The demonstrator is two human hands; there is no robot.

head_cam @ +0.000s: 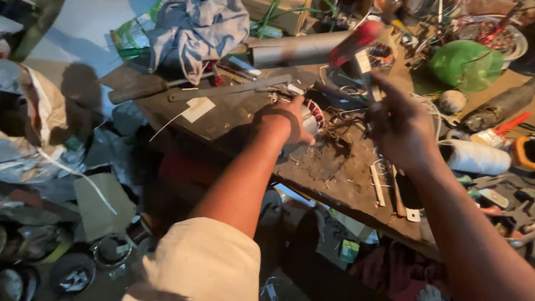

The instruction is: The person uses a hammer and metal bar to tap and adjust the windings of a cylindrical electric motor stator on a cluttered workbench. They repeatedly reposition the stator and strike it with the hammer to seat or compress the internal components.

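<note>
**Both hands at work on a cluttered tabletop**

The left hand [281,120] rests on a small motor part [312,118] with red windings, near the middle of the tabletop [234,120]; its fingers are curled around the part, holding it down. The right hand [401,131] is raised above the right half of the tabletop, fingers closed on the shaft of a red-handled tool [356,42]; motion blur makes the tool's kind uncertain, possibly a screwdriver. Wire scraps [329,145] lie just beside the motor part. Along the far edge lie a grey tube [295,50], a flat metal bar [228,90] and a crumpled cloth [195,28]. A white spool [476,157] sits toward the right edge, a green bundle [465,64] near the far right corner.
</note>
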